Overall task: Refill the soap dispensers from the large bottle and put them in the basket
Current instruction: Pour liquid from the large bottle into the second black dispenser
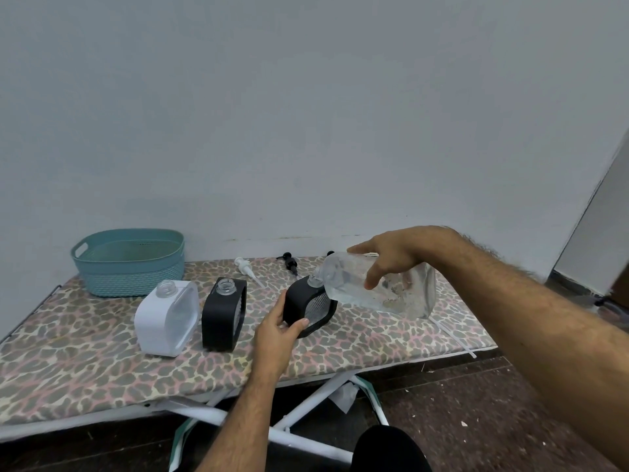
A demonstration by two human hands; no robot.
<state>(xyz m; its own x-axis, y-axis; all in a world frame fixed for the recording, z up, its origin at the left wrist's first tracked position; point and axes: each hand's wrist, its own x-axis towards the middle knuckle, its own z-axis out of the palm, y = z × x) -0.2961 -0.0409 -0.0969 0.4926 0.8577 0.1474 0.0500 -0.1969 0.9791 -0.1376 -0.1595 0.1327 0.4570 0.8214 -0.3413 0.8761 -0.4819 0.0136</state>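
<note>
Standing at the far left of the leopard-print table (102, 352), the teal basket (129, 264) serves as the landmark and holds nothing visible yet. Just right of the basket and nearer the person sits the white dispenser (166, 318), its neck uncapped; right of that, the first black dispenser (223, 315), also uncapped. Both look like rigid plastic shells, light when empty and heavier once filled, so a hold round the flat sides below the neck seems safest. Behind them, right of the basket, lie a white pump (246, 269) and a black pump (289, 264), removed from the bottles.

Further right, the left hand (279, 332) grips the second black dispenser (308, 308), fingers and thumb curled round its lower left corner, holding it tilted toward the pour. Farthest from the basket, the right hand (391, 257) grips the large bottle (377, 291) from above, fingers wrapped over its clear body, mouth meeting the dispenser's neck. The bottle appears thin-walled and partly full; it probably flexes under a squeeze and may be slick with soap, so a firm hold mid-body seems wise, since the liquid's weight likely shifts as it tips.
</note>
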